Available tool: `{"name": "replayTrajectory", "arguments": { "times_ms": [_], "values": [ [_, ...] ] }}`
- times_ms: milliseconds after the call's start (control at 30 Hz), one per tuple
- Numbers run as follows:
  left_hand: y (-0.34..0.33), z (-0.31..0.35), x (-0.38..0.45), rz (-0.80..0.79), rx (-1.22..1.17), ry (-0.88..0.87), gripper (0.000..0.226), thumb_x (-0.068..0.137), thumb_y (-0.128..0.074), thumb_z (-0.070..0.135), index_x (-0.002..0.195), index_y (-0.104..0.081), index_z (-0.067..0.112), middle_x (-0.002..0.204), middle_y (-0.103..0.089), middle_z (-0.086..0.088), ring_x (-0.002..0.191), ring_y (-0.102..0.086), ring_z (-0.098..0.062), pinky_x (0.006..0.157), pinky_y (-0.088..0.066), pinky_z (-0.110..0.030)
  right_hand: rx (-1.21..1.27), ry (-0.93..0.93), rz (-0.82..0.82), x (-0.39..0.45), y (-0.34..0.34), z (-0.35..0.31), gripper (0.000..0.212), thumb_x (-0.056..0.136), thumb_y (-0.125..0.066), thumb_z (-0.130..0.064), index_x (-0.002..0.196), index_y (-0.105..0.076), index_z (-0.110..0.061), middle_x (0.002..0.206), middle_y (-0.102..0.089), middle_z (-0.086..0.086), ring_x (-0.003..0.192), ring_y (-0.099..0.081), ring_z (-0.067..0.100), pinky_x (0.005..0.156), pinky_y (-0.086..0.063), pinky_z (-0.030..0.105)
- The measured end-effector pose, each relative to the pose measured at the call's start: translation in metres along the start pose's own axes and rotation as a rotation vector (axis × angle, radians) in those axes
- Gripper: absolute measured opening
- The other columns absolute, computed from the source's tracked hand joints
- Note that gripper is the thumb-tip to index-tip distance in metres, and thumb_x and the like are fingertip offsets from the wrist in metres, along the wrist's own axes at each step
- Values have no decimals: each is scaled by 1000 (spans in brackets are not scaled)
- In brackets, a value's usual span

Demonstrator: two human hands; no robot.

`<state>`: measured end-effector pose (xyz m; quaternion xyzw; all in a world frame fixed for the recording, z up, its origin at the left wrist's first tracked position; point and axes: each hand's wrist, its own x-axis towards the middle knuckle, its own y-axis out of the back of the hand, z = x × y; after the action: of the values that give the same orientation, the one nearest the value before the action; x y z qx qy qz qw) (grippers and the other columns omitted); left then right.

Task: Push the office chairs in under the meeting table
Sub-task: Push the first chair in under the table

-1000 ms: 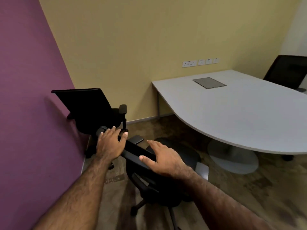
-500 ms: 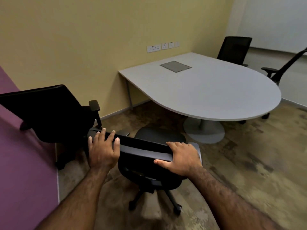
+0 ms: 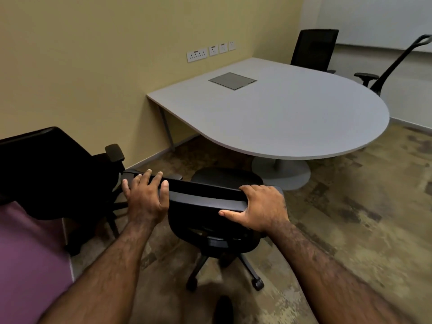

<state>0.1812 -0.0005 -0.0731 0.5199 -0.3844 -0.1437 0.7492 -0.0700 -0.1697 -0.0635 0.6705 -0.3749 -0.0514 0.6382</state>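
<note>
A black office chair (image 3: pixel 210 232) on castors stands in front of me, its seat facing the white meeting table (image 3: pixel 292 118). My left hand (image 3: pixel 147 197) grips the left end of the chair's backrest top. My right hand (image 3: pixel 259 209) grips the right end, thumb on the near side. The seat's front edge lies a little short of the table's rounded edge. A second black chair (image 3: pixel 49 174) stands at the left by the purple wall. Two more black chairs, one upright (image 3: pixel 313 50) and one leaning back (image 3: pixel 392 69), stand on the table's far side.
The table rests on a round grey pedestal base (image 3: pixel 282 171) and a thin leg (image 3: pixel 167 127) by the yellow wall. A grey cable hatch (image 3: pixel 232 80) sits in the tabletop. Wall sockets (image 3: pixel 210 52) are above it. Patterned carpet spreads to the right.
The chair has swung round from pointing at the wall to face the table, and my view has turned right. Both hands have stayed on the backrest.
</note>
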Motion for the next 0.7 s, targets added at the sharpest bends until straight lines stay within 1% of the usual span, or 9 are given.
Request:
{"name": "replayTrajectory", "arguments": {
  "times_ms": [133,200,267,333,433,567,700],
  "values": [
    [-18,-2,44,-2,-20,-53,61,96,-22,47,130,-62,16,139,-55,-16,126,-47,-36,114,-15,-62,-12,-29,58,27,-17,3,96,68,-30,-100,104,-72,-22,88,-72,-5,81,-66,18,76,-49,37],
    [-28,-5,69,-27,-12,-86,62,96,-20,48,132,-60,18,141,-54,-14,127,-46,-35,115,-16,-61,22,-73,105,42,-26,4,86,76,-33,-92,102,-74,-21,85,-72,-7,79,-66,17,74,-49,35],
    [-39,-6,96,-62,-2,-118,65,96,-16,51,135,-58,20,143,-52,-11,128,-46,-33,115,-18,-60,78,-136,145,62,-34,6,71,84,-38,-79,99,-76,-21,83,-73,-8,78,-67,15,71,-49,32],
    [-51,-6,128,-92,-4,-143,67,96,-13,54,137,-56,21,144,-51,-10,130,-45,-31,116,-18,-58,93,-179,173,84,-43,8,64,85,-42,-71,97,-77,-19,81,-74,-7,76,-68,16,69,-51,33],
    [-74,-4,173,-108,-19,-199,67,97,-13,54,137,-55,21,144,-52,-10,130,-46,-30,115,-20,-57,93,-230,194,115,-57,14,59,84,-45,-65,96,-78,-17,79,-74,-4,73,-68,19,66,-52,34],
    [-102,7,227,-119,-82,-248,71,97,-8,57,136,-55,20,142,-53,-11,129,-47,-30,114,-24,-54,89,-301,252,154,-72,25,52,83,-49,-57,94,-78,-16,79,-75,-2,73,-69,21,66,-52,33],
    [-124,20,267,-136,-118,-267,69,97,-11,56,139,-52,21,146,-49,-10,133,-44,-28,116,-19,-52,86,-348,299,183,-84,37,45,81,-55,-52,92,-79,-14,81,-75,-1,75,-70,22,69,-51,34]
  ]
}}
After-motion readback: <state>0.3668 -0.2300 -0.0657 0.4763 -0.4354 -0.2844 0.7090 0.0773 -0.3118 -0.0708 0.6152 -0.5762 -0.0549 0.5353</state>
